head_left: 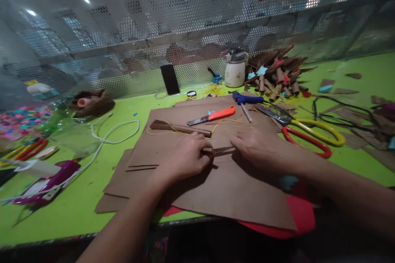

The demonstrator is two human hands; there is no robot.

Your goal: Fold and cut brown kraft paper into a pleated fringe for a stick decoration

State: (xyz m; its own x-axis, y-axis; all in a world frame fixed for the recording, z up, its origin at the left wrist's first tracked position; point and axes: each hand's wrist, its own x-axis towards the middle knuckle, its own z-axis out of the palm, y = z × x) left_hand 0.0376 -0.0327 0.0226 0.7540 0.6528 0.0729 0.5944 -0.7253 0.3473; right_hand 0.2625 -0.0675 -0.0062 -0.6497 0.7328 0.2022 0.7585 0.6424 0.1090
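Note:
My left hand [193, 154] is closed around the left end of a small brown paper piece [224, 151] with thin strips or folds fanning to the right. The fingertips of my right hand [247, 148] pinch the far end of those strips. Both hands rest above stacked brown cardboard sheets [240, 197]. Just behind my left hand lies a brown paper tube [191, 128] with a fringed end and yellow string. An orange utility knife [220, 114] with its blade out lies farther back. Beside it is a blue glue gun [249, 99] with a white stick.
Scissors with red and yellow handles [321, 131] lie right of my right forearm. Finished-looking brown fringed pieces [277, 74] pile up behind, beside a white flask [235, 70]. A phone [169, 79] leans against the mesh. At left are a purple glue gun [49, 181] and white cable [105, 141].

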